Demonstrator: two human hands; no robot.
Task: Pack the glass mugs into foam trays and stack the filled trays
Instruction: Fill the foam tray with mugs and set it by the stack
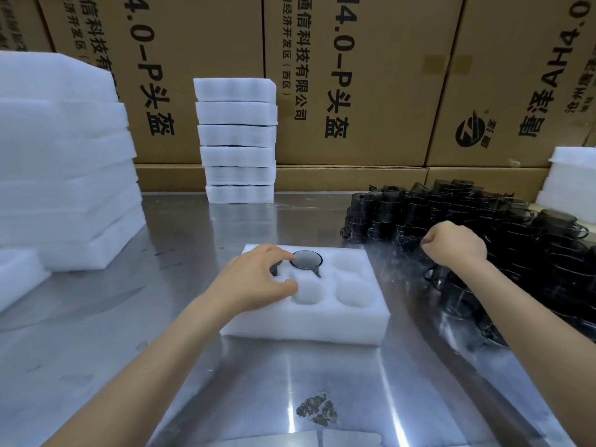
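Note:
A white foam tray with round pockets lies on the steel table in front of me. A dark glass mug sits in its far middle pocket, handle toward the near right. My left hand rests over the tray's far-left pocket, fingers touching a second dark mug that it mostly hides. My right hand reaches into a heap of dark glass mugs on the right, fingers curled down among them; whether it holds one is hidden. A stack of filled trays stands at the back.
A tall pile of foam trays fills the left side, with one loose piece at the left edge. More foam stands at the far right. Cardboard boxes wall off the back. The steel table has a dark stain near me.

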